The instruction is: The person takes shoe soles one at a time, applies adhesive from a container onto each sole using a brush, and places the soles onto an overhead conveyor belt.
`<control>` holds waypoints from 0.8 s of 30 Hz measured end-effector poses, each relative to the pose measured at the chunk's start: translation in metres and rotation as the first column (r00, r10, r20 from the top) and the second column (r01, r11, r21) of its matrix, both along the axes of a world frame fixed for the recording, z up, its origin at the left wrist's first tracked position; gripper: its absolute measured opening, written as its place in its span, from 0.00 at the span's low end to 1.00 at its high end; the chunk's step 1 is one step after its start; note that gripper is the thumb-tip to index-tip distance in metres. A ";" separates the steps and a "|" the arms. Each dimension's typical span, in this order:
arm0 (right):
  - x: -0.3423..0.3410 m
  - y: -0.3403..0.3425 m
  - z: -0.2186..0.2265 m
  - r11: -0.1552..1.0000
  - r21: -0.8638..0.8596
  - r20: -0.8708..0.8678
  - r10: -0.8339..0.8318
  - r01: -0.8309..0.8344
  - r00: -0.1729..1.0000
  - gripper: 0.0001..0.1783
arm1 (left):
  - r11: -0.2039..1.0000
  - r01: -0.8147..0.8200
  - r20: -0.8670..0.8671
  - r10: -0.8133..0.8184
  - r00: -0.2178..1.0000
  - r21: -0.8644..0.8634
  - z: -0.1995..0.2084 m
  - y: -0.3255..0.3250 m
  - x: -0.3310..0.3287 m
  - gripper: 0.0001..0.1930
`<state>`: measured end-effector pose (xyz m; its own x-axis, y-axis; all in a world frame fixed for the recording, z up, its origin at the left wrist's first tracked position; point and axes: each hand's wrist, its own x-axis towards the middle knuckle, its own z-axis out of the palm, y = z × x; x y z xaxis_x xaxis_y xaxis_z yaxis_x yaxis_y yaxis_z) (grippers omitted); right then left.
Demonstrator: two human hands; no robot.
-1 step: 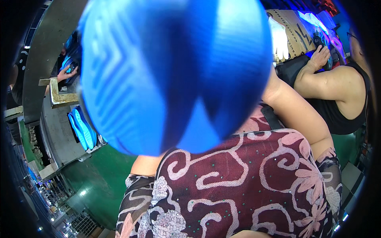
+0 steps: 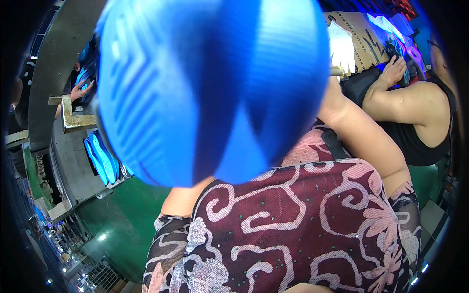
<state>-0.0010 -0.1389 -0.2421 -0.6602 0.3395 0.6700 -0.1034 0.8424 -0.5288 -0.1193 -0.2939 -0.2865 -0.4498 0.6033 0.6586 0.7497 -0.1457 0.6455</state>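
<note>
A large blue shoe sole (image 2: 151, 112) fills the upper middle, very close and blurred. Chevron ridges run down its left part, finer ridges down the right, with a dark band between. It hides most of what lies behind it. My right hand (image 2: 332, 103) shows only at the wrist and heel, by the sole's right edge; its fingers are hidden. Just above that hand, the end of a thin pale stick (image 2: 337, 71) pokes out from behind the sole. Of my left arm only the forearm (image 2: 183, 199) shows beneath the sole; that hand is fully covered.
Light blue soles (image 2: 103, 156) lie on the grey bench (image 2: 73, 166) at left, near a worn metal bracket (image 2: 73, 119). Another person's hand (image 2: 80, 91) works beyond it. At right sits a person in a black top (image 2: 415, 102), near a cardboard box (image 2: 364, 41) and a white glove (image 2: 342, 46).
The blue sole has shifted slightly up and left. My right wrist has moved a little left, and the pale stick's end has come into view beside the sole.
</note>
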 end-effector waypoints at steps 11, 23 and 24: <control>0.028 0.017 -0.006 0.916 -0.398 0.030 -0.036 0.045 0.999 0.15 | 0.988 0.034 0.327 0.018 0.945 -0.153 0.012 -0.007 0.003 0.26; 0.050 0.018 -0.008 0.718 -0.675 0.132 -0.112 0.172 0.985 0.19 | 0.993 0.041 0.576 0.033 0.817 -0.115 0.033 0.003 0.006 0.28; 0.051 0.018 -0.008 0.719 -0.674 0.128 -0.111 0.169 0.985 0.19 | 0.990 0.033 0.586 0.054 0.809 -0.137 0.035 0.002 0.007 0.27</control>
